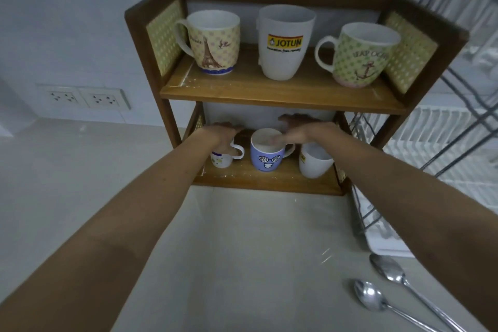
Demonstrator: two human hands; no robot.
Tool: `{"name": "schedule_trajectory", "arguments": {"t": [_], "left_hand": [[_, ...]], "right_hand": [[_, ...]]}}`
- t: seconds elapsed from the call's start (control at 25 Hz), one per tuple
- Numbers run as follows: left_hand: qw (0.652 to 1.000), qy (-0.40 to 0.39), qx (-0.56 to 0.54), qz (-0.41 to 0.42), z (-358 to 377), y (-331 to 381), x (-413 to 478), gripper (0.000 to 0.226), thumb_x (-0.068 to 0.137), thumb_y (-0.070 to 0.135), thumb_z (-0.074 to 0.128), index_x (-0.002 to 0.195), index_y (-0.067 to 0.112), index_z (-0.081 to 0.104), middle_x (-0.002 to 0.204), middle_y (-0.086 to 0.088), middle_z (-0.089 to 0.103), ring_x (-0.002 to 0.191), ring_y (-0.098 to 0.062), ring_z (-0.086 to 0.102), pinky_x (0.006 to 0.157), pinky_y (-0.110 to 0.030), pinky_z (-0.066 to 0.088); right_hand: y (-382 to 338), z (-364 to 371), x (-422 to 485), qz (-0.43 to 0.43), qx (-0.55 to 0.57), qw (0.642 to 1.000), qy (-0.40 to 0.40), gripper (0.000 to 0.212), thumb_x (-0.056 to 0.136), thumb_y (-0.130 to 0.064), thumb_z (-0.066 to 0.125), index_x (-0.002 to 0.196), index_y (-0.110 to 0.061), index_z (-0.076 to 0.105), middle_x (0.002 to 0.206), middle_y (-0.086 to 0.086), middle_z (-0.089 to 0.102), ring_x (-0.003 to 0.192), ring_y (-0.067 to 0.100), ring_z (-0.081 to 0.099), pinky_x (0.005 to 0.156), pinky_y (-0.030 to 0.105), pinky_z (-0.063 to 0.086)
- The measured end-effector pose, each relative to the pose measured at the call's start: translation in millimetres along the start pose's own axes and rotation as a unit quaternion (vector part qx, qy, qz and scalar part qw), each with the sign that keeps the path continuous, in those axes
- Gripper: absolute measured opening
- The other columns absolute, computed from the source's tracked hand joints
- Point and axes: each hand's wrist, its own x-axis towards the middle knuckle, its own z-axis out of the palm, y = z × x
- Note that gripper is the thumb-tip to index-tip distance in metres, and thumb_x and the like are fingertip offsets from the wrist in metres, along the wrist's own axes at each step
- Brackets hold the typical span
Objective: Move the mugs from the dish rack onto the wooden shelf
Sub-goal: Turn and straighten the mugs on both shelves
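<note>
Fingers (289, 117): right hand (304, 131) spread loose over the blue face mug (266, 152), gripping nothing; blurred.
Left hand (222, 129): atop the small white mug (223, 158), thumb by its handle; grasp unclear.
Lower tier: third white mug (314, 162) at right.
Upper tier, wooden shelf (283, 94): Eiffel mug (214, 42), Jotun mug (284, 42), anchor mug (361, 55).
Dish rack (442, 132): right of shelf.
</note>
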Motion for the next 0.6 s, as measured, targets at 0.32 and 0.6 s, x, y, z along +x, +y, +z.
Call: {"name": "schedule_trajectory", "arguments": {"t": [0.32,0.6], "left_hand": [[0.992,0.110,-0.017,0.059,12.3,67.8,33.2,0.096,0.075,0.063,0.062,0.148,0.017,0.020,0.153,-0.008,0.034,0.135,-0.032,0.037,0.110,-0.050,0.026],[0.989,0.140,-0.006,0.046,11.1,55.7,34.1,0.081,0.072,0.050,0.072,0.138,0.017,0.038,0.137,-0.006,0.048,0.118,-0.030,0.051,0.093,-0.042,0.045]], "right_hand": [[48.3,2.6,-12.5,0.147,-0.096,0.984,-0.027,0.100,0.070,-0.073,0.061,0.143,-0.010,0.036,0.149,0.015,0.038,0.134,0.034,0.039,0.104,0.042,0.040],[57.0,-13.8,-12.5,0.049,-0.183,0.975,-0.114,0.097,0.052,-0.055,0.081,0.137,-0.026,0.043,0.142,0.003,0.045,0.122,0.028,0.049,0.096,0.046,0.050]]}}
